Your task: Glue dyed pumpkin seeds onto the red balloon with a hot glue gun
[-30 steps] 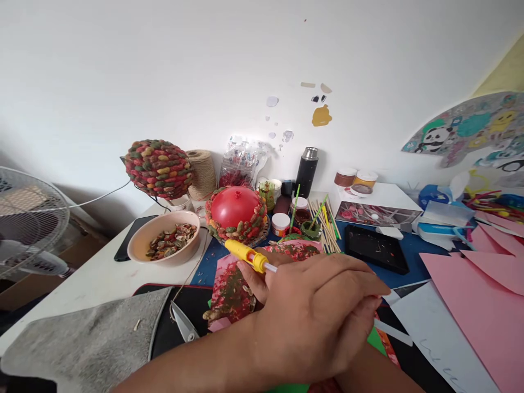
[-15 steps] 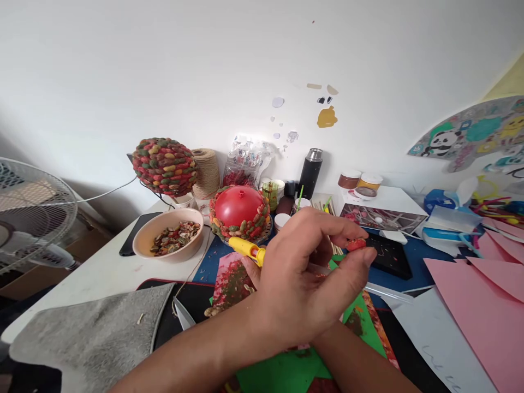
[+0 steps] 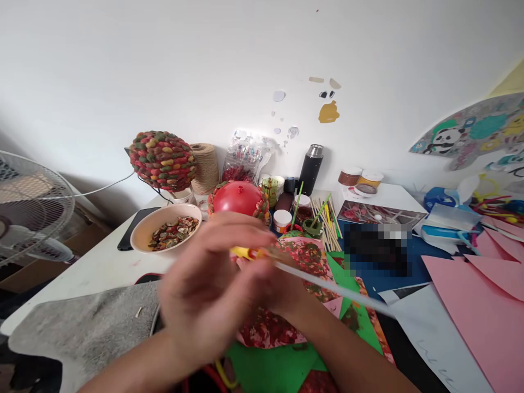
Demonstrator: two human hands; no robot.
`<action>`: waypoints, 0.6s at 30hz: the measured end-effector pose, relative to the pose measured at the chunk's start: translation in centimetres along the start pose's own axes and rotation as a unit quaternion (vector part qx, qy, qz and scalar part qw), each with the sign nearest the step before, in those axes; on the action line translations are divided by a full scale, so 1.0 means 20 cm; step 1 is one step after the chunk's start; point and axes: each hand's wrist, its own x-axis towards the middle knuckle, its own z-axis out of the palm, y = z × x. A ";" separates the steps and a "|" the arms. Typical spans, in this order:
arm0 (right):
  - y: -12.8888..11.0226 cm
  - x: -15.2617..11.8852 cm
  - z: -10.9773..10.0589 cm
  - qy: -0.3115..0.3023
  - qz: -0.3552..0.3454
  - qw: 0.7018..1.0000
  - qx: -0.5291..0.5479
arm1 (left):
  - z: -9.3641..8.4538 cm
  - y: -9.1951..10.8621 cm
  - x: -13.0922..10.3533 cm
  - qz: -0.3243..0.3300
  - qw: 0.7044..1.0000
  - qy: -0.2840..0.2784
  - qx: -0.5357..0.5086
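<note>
Blurred by motion, my left hand [image 3: 216,284] is in front, thumb and forefinger pinched on a small red shell [image 3: 264,252], itself smeared. Behind it, partly covered, my right hand [image 3: 282,281] grips a yellow glue gun [image 3: 241,252]. Its nozzle points left, and a long clear glue stick [image 3: 327,283] sticks out to the right. Just beyond the hands sits a red balloon [image 3: 239,197], knot up, ringed by painted shells [image 3: 262,210]. My left hand hides its lower part. A peach bowl [image 3: 141,240] at the left holds loose painted shells [image 3: 172,234].
A shell-covered ball [image 3: 162,161] stands at the back left, beside a twine spool [image 3: 204,169]. Paint jars [image 3: 282,220], sticks [image 3: 329,229] and a black flask [image 3: 311,170] line the back. Paint-stained pink paper [image 3: 305,256] lies below, a grey cloth [image 3: 90,327] left, a fan [image 3: 33,202] far left.
My left hand has moved left with the red shell, now nearer the glue gun and in front of the balloon. The paint jars and the stained paper behind have come into view.
</note>
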 end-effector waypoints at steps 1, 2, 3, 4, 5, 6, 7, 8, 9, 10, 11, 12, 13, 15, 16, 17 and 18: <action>0.00 0.00 0.00 0.001 0.003 1.000 0.001 | -0.08 -0.02 -0.01 -0.026 0.999 0.039 0.011; 0.01 0.00 0.01 0.002 0.006 1.000 0.002 | -0.16 -0.05 -0.02 -0.080 0.995 0.052 0.026; 0.01 0.00 0.01 0.004 0.010 1.000 0.003 | -0.23 -0.09 -0.05 -0.143 0.987 0.051 0.047; 0.01 0.00 0.02 0.006 0.013 1.000 0.006 | -0.30 -0.13 -0.07 -0.201 0.976 0.029 0.076; 0.01 0.00 0.02 0.008 0.018 1.000 0.010 | -0.36 -0.18 -0.11 -0.256 0.960 -0.001 0.115; 0.01 0.00 0.03 0.010 0.021 1.000 0.017 | -0.41 -0.22 -0.14 -0.291 0.943 -0.037 0.159; 0.01 0.00 0.04 0.015 0.023 0.999 0.026 | -0.46 -0.26 -0.18 -0.313 0.925 -0.083 0.199; 0.01 0.00 0.05 0.018 0.023 0.999 0.037 | -0.49 -0.29 -0.22 -0.331 0.910 -0.107 0.226; 0.01 0.00 0.06 0.020 0.020 0.998 0.049 | -0.51 -0.31 -0.25 -0.346 0.898 -0.129 0.240; 0.00 0.00 0.07 0.019 0.017 0.998 0.060 | -0.52 -0.34 -0.28 -0.346 0.891 -0.153 0.250; 0.00 0.00 0.08 0.016 0.013 0.997 0.068 | -0.52 -0.35 -0.31 -0.339 0.888 -0.180 0.255; 0.00 0.00 0.08 0.011 0.008 0.997 0.072 | -0.51 -0.37 -0.34 -0.324 0.887 -0.206 0.257; 0.00 0.00 0.09 0.004 0.004 0.997 0.072 | -0.51 -0.38 -0.36 -0.305 0.887 -0.230 0.260; -0.01 0.00 0.10 -0.004 -0.004 0.998 0.065 | -0.49 -0.41 -0.40 -0.267 0.887 -0.262 0.272; -0.01 0.00 0.10 -0.008 -0.007 0.998 0.063 | -0.48 -0.43 -0.41 -0.251 0.887 -0.270 0.279; -0.01 -0.01 0.10 -0.012 -0.009 0.998 0.063 | -0.47 -0.44 -0.42 -0.234 0.888 -0.275 0.284; -0.01 -0.01 0.10 -0.017 -0.008 0.998 0.065 | -0.46 -0.44 -0.43 -0.219 0.890 -0.276 0.288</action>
